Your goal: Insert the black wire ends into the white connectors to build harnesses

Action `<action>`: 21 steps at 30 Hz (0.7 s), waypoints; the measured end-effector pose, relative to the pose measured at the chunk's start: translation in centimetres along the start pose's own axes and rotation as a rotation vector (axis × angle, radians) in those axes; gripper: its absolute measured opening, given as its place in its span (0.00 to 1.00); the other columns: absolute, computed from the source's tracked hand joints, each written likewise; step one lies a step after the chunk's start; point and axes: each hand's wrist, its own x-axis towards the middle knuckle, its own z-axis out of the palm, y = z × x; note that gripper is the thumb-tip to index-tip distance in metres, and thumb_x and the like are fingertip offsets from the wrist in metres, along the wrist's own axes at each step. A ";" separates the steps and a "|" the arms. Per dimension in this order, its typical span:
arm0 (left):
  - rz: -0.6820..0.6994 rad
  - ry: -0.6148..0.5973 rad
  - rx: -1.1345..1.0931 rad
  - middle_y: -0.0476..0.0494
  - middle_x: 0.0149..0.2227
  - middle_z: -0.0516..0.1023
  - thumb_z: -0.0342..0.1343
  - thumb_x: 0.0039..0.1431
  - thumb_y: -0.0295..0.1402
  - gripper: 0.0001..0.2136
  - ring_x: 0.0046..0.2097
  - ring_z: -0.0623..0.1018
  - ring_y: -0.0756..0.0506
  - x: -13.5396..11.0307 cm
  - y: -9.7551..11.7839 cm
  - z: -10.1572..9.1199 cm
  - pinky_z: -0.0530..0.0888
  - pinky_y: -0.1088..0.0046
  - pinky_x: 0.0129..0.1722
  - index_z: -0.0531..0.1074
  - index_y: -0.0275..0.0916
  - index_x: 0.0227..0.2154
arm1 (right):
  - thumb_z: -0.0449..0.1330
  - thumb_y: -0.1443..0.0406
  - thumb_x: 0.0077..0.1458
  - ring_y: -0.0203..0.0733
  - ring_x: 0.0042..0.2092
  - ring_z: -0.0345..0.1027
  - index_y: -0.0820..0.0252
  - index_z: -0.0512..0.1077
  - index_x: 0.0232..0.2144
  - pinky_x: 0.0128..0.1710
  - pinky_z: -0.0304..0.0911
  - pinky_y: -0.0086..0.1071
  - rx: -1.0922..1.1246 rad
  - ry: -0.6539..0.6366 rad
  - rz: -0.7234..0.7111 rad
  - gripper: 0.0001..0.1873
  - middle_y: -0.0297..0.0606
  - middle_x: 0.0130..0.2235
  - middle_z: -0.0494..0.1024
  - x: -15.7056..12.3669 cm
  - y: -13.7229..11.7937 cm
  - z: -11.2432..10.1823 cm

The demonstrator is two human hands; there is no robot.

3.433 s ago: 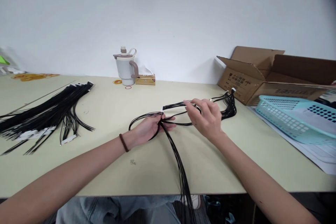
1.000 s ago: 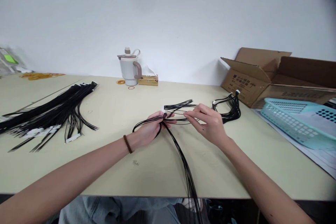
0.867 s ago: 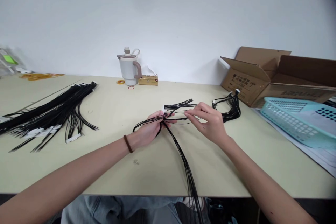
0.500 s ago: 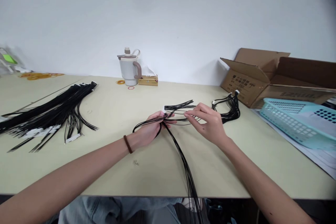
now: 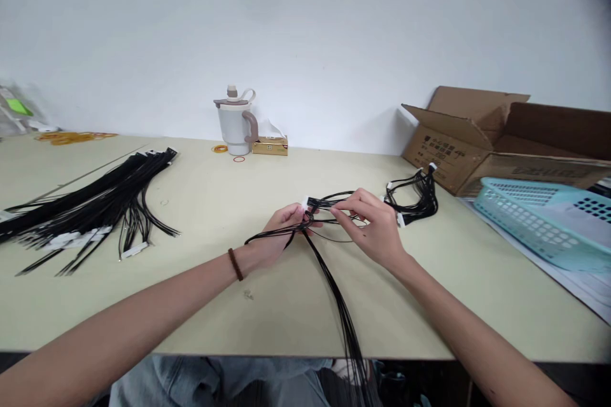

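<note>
My left hand (image 5: 281, 232), with a brown band on its wrist, is closed around a wire harness (image 5: 329, 273) near its white connector (image 5: 305, 203). Thin black wires fan out from that grip; one bundle hangs over the table's front edge and another loops back across the left wrist. To the right, my right hand (image 5: 375, 222) pinches wires of the same harness between thumb and fingertips. A second, bundled harness (image 5: 424, 194) with white connectors lies just beyond the right hand.
A pile of black wire harnesses (image 5: 105, 197) lies at left. At the back stand a tumbler (image 5: 235, 127) and a tissue pack (image 5: 270, 146), with rubber bands (image 5: 76, 138) farther left. An open cardboard box (image 5: 449, 152) and a turquoise basket (image 5: 539, 226) occupy the right.
The left hand and the white connector have shifted slightly right. My right hand's fingers have come closer to the connector, and the wires between the hands are bunched nearer together.
</note>
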 end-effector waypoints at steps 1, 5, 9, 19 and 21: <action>0.003 -0.014 0.014 0.44 0.35 0.72 0.51 0.56 0.41 0.13 0.36 0.73 0.46 0.0 0.0 0.1 0.64 0.73 0.35 0.70 0.35 0.30 | 0.56 0.67 0.54 0.33 0.27 0.60 0.59 0.71 0.28 0.25 0.57 0.28 -0.023 0.001 -0.017 0.05 0.34 0.25 0.68 -0.1 -0.1 0.2; 0.007 -0.040 0.071 0.47 0.29 0.68 0.51 0.55 0.42 0.13 0.32 0.69 0.49 0.0 0.0 0.2 0.64 0.73 0.34 0.69 0.36 0.27 | 0.56 0.68 0.54 0.35 0.29 0.62 0.58 0.72 0.28 0.28 0.58 0.30 -0.118 -0.001 -0.072 0.06 0.35 0.25 0.70 -0.7 -0.4 1.2; 0.015 -0.051 0.101 0.49 0.27 0.66 0.52 0.54 0.43 0.14 0.30 0.66 0.50 0.0 0.1 0.1 0.63 0.74 0.33 0.68 0.36 0.25 | 0.55 0.68 0.55 0.35 0.28 0.62 0.58 0.72 0.27 0.29 0.58 0.30 -0.124 0.007 -0.078 0.07 0.35 0.25 0.71 -0.9 -0.4 1.5; 0.012 -0.035 0.114 0.49 0.25 0.67 0.53 0.53 0.42 0.14 0.29 0.67 0.50 0.0 0.1 0.3 0.63 0.74 0.31 0.67 0.36 0.22 | 0.54 0.68 0.56 0.35 0.28 0.59 0.58 0.72 0.27 0.27 0.56 0.29 -0.166 -0.033 -0.109 0.08 0.34 0.24 0.70 -1.1 0.0 1.8; -0.014 -0.048 0.053 0.47 0.29 0.71 0.52 0.54 0.41 0.13 0.33 0.70 0.48 -0.1 0.0 0.4 0.65 0.73 0.33 0.70 0.36 0.26 | 0.55 0.68 0.55 0.35 0.28 0.58 0.56 0.72 0.28 0.27 0.55 0.30 -0.194 -0.023 -0.114 0.07 0.34 0.25 0.70 -1.0 0.2 1.9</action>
